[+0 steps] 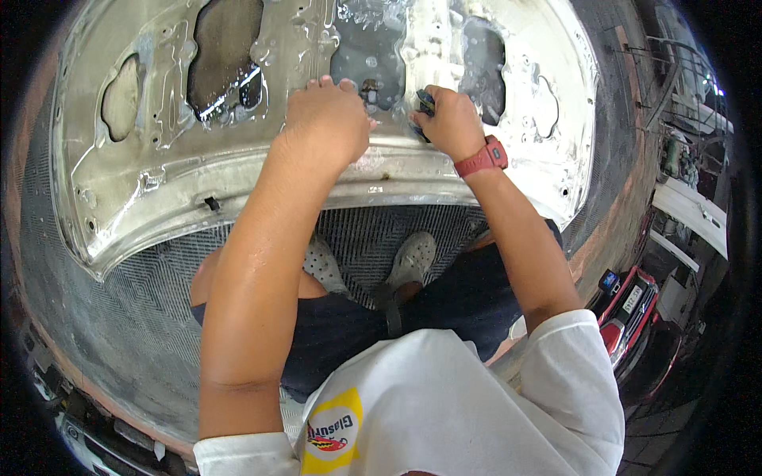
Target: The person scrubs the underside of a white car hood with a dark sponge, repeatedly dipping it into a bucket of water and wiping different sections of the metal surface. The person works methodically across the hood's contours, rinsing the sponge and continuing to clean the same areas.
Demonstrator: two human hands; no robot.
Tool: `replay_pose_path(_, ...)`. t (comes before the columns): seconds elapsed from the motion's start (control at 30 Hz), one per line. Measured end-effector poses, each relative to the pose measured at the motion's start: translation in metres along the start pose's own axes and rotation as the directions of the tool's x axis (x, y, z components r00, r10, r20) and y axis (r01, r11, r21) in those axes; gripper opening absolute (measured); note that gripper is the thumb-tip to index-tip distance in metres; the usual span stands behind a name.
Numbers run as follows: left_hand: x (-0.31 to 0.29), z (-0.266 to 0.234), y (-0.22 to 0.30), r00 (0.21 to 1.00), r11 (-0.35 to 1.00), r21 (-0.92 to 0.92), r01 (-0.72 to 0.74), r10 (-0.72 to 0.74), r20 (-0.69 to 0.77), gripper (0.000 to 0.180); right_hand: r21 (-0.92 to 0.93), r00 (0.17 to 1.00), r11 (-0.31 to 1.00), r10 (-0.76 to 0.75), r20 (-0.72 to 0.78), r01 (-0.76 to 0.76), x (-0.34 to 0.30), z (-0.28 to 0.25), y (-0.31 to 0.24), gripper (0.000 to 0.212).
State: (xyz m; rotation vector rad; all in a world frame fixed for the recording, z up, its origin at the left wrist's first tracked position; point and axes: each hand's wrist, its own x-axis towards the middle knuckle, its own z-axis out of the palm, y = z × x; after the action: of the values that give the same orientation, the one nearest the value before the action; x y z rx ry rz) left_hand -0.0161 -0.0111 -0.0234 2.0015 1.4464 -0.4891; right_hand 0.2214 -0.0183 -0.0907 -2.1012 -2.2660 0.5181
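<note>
The underside of an off-white car hood [262,186] lies in front of me, wet and covered with suds and runs of water. On its middle part my left hand [328,119] presses down with the fingers curled under. Whatever those fingers hold, if anything, is hidden beneath them. Farther right, my right hand [456,127] is closed around a small dark crumpled pad [425,103], which touches the pale rib between two openings. A red watch [482,157] sits on my right wrist.
The hood has several cut-out openings, among them a large dark one [225,55] on the left. My grey clogs [414,258] stand on ridged dark matting [357,230] by the near edge. A red vehicle [631,317] and loose pale panels [690,213] are at the right.
</note>
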Motion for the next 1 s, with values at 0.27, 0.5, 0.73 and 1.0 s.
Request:
replay_pose_path(0.27, -0.001, 0.004, 0.010, 0.996, 0.998, 0.027, -0.065, 0.066, -0.053, 0.071, 0.069, 0.993, 0.991, 0.114, -0.035, -0.111, 0.024, 0.001, 0.008, 0.048)
replay_pose_path(0.5, 0.005, 0.005, 0.009, 0.993, 0.997, 0.030, -0.067, 0.070, -0.091, 0.073, 0.330, 0.962, 0.940, 0.166, -0.218, -0.088, 0.010, -0.059, 0.032, 0.031)
replay_pose_path(0.73, 0.012, 0.007, 0.022, 0.991, 0.993, 0.039, -0.110, 0.113, -0.075, 0.073, -0.076, 0.888, 0.996, -0.080, -0.454, 0.051, 0.044, 0.037, 0.040, 0.062)
replay_pose_path(1.0, 0.020, 0.003, 0.028, 0.992, 0.992, 0.062, -0.113, 0.116, -0.052, 0.073, -0.032, 0.967, 0.997, -0.073, -0.243, 0.068, 0.039, 0.016, 0.015, 0.069)
